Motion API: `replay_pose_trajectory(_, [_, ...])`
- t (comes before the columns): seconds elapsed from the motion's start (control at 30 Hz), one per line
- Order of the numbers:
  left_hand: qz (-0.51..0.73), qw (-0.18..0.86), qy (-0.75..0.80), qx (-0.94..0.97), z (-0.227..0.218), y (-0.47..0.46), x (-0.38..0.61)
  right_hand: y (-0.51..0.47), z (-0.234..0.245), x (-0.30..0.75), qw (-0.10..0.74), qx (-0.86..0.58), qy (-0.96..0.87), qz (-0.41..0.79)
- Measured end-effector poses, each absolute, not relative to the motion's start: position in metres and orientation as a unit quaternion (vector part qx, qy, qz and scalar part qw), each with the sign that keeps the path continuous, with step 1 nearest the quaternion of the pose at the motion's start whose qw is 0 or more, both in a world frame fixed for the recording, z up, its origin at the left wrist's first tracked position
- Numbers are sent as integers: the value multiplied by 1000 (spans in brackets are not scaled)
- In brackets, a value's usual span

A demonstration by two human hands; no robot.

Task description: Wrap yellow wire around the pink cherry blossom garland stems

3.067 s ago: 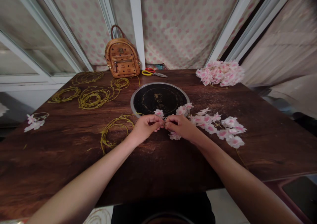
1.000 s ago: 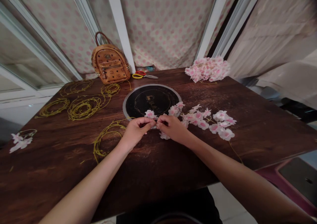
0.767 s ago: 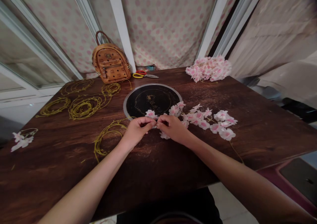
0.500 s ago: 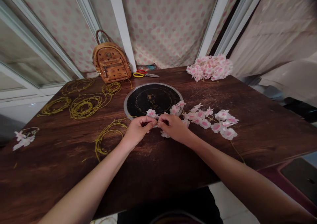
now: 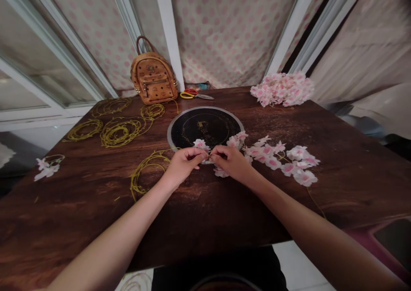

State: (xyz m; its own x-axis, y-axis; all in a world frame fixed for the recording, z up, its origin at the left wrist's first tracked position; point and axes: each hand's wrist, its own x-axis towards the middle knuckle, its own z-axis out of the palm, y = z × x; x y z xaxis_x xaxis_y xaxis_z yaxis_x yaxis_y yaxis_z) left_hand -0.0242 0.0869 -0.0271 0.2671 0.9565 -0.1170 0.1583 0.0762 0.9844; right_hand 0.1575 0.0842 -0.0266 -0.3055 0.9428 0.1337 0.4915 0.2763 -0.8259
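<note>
My left hand point(image 5: 183, 164) and my right hand point(image 5: 233, 164) meet at the near edge of a round black board point(image 5: 205, 126), thumbs and forefingers pinched on a thin stem of an artificial flower vine. Pink-and-white blossoms of this flower vine point(image 5: 272, 162) spread across the table to the right. One small blossom point(image 5: 201, 144) sits just beyond my fingertips. On the left, a yellow-green vine coil point(image 5: 136, 177) lies beside my left wrist, with a strand running toward my left hand. My fingers hide the exact spot where the pieces meet.
More yellow-green coils point(image 5: 120, 132) lie at the left, near a brown backpack point(image 5: 154, 79). Scissors point(image 5: 195, 94) with red and yellow handles rest at the back. A heap of pink flowers point(image 5: 282, 88) stands back right; a few loose blossoms point(image 5: 47, 169) lie far left.
The view has turned slightly, so the table and its things appear farther right. Both hands remain pinched together at the stem, with only slight finger movement.
</note>
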Motion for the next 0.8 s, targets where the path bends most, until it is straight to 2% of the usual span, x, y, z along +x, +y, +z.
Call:
replay_pose_trajectory(0.27, [386, 559, 470, 564, -31, 88, -24, 85, -24, 159, 317, -483, -728, 370])
replay_pose_trajectory(0.8, [400, 565, 456, 559, -32, 88, -24, 84, -24, 158, 321, -488, -737, 341])
